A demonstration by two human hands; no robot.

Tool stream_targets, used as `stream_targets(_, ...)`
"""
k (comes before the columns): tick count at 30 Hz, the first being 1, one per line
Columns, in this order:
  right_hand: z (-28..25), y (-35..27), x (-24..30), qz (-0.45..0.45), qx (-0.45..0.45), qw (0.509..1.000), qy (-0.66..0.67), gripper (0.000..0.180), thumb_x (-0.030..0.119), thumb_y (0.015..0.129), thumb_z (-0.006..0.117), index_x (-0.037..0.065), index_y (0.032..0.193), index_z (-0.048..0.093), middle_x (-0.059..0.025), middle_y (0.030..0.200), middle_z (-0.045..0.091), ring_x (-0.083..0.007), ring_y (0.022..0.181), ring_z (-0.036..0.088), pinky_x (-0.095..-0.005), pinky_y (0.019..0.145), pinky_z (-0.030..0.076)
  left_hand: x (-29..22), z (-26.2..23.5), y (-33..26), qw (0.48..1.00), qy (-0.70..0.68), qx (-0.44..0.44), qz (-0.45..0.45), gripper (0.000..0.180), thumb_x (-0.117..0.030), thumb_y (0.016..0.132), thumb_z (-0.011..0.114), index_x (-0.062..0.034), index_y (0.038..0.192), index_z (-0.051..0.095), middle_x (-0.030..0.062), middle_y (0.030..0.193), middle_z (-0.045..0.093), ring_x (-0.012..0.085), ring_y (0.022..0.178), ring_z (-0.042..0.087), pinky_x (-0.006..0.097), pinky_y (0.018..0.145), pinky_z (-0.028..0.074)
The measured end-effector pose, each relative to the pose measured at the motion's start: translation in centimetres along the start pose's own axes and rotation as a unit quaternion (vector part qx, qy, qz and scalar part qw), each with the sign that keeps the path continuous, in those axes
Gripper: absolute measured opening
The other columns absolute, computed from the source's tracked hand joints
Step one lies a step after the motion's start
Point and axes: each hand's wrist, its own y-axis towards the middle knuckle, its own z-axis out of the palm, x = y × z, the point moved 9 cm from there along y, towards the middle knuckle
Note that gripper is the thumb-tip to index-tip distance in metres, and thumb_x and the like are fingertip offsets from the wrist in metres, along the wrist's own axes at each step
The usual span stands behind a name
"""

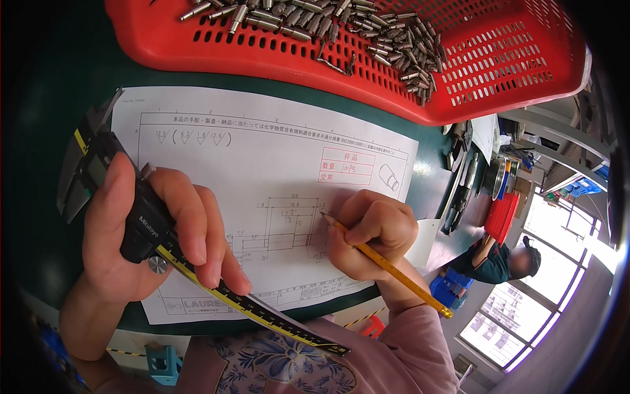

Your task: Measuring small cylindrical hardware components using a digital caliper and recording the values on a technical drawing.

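My left hand (118, 230) is wrapped round a digital caliper (146, 220), its jaws up at the far left and its yellow-and-black beam slanting down toward me. Whether anything sits between the jaws I cannot tell. In my right hand (377, 233) a yellow pencil (400, 279) is pinched, its tip touching or just above the drawing sheet (197, 167). That white sheet carries a dimensioned outline of a stepped pin and a red stamped box. My right hand rests over the sheet, beside the outline.
A red perforated basket (262, 56) with many small metal pins (321, 23) stands at the far side of the green table (59, 276). Several tools (467, 180) lie to the right. Beyond them a person (505, 261) is by a red basket (502, 217). A teal stool (164, 364) is below.
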Motion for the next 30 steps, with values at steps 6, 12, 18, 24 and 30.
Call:
stream_targets(6, -0.2, 0.2, -0.1, 0.019, -0.028, 0.999, -0.001, 0.027, -0.010, 0.056, 0.060, 0.007, 0.057, 0.039, -0.0055, 0.052, 0.045, -0.0118, 0.040, 0.041, -0.0194, 0.039, 0.032, 0.4, -0.3, 0.1, 0.998, -0.064, 0.004, -0.018, 0.070, -0.054, 0.091, 0.009, -0.0005, 0.070, 0.050, 0.0169, 0.066, 0.055, 0.0294, 0.060, 0.062, 0.045, 0.063, 0.053)
stream_targets(12, -0.2, 0.3, -0.1, 0.021, -0.027, 0.999, -0.010, 0.027, -0.010, 0.056, 0.059, 0.007, 0.056, 0.039, -0.0054, 0.052, 0.044, -0.0119, 0.040, 0.041, -0.0194, 0.038, 0.031, 0.3, -0.4, 0.1, 0.998, -0.057, -0.004, -0.017, 0.070, -0.054, 0.091, 0.009, -0.0007, 0.070, 0.050, 0.0165, 0.065, 0.055, 0.0283, 0.059, 0.061, 0.046, 0.062, 0.054)
stream_targets(18, -0.7, 0.0, -0.2, 0.022, -0.038, 0.999, 0.002, 0.026, -0.010, 0.055, 0.058, 0.007, 0.056, 0.038, -0.0046, 0.052, 0.043, -0.0111, 0.040, 0.039, -0.0188, 0.038, 0.029, 0.4, -0.5, 0.2, 0.999, -0.048, -0.004, -0.013, 0.070, -0.053, 0.091, 0.009, -0.0011, 0.069, 0.050, 0.0159, 0.064, 0.055, 0.0269, 0.057, 0.061, 0.045, 0.061, 0.054)
stream_targets(24, -1.1, -0.5, -0.2, 0.008, -0.053, 0.998, 0.014, 0.025, -0.007, 0.061, 0.060, 0.009, 0.060, 0.041, -0.0041, 0.057, 0.049, -0.0076, 0.045, 0.041, -0.0182, 0.042, 0.031, 0.1, -0.1, 0.1, 1.000, -0.027, 0.009, -0.013, 0.066, -0.049, 0.092, 0.011, -0.0016, 0.069, 0.050, 0.0153, 0.064, 0.055, 0.0290, 0.059, 0.061, 0.045, 0.064, 0.053)
stream_targets(30, -0.9, -0.4, 0.3, -0.024, -0.045, 0.999, -0.011, 0.026, -0.008, 0.061, 0.059, 0.009, 0.059, 0.040, -0.0022, 0.056, 0.046, -0.0078, 0.046, 0.038, -0.0193, 0.042, 0.026, 0.1, 0.1, 0.1, 1.000, -0.005, 0.015, -0.005, 0.063, -0.046, 0.093, 0.013, -0.0024, 0.070, 0.050, 0.0134, 0.064, 0.055, 0.0307, 0.064, 0.061, 0.042, 0.066, 0.051)
